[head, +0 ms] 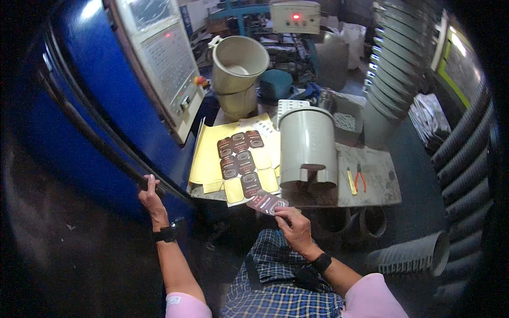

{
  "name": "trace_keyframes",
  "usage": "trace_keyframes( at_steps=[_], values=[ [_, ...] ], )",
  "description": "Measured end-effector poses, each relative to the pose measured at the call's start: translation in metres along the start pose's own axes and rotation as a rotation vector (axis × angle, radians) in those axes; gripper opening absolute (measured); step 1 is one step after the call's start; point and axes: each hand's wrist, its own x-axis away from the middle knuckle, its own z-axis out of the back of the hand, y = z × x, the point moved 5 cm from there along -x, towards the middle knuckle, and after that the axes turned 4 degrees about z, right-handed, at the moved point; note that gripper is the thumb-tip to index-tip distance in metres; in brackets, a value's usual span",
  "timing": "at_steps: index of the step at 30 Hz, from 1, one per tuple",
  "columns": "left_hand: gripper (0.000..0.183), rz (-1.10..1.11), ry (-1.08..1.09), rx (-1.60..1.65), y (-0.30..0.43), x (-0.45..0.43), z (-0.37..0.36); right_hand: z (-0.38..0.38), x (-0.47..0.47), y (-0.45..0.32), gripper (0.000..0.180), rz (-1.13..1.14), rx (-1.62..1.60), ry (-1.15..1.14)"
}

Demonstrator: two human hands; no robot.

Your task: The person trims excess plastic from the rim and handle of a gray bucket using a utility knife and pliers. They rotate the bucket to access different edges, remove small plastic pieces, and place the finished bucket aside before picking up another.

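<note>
Between the thumb and fingers of my right hand (296, 230) is a dark printed sticker (267, 202), tilted at the table's front edge. Just beyond it lies a sticker sheet (243, 159) with several dark labels on it and bare yellow spaces where the backing shows. Yellow sheets (206, 159) are stacked under it. To the right, a grey plastic cylinder (307, 147) stands upright, with a notch cut in its lower front. My left hand (152, 198) grips the black bar (107, 143) along the blue machine door (119, 95).
A control panel (169, 59) with buttons stands at the left. Behind the sheets is a tall beige pipe (238, 75). Red-handled pliers (360, 179) and a yellow utility knife (351, 182) lie on the table (373, 190). Corrugated pipes (401, 67) rise at the right.
</note>
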Motion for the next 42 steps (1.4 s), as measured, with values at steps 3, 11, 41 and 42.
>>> trace_keyframes(
  at_steps=[3,11,41,42],
  values=[
    [0.014,-0.069,0.012,-0.007,-0.002,0.000,0.004,0.019,0.009,-0.007,0.012,-0.006,0.055,0.077],
    [0.027,-0.078,0.024,0.038,0.001,0.025,0.022,0.035,0.011,0.001,0.014,0.047,0.137,0.247],
    [0.027,0.211,-1.073,-0.119,0.035,0.183,-0.289,0.081,-0.042,0.073,0.031,-0.472,-0.292,0.023],
    [0.026,-0.002,-1.058,-0.175,0.040,0.175,-0.310,0.085,-0.052,0.079,0.031,-0.433,-0.212,0.058]
  ],
)
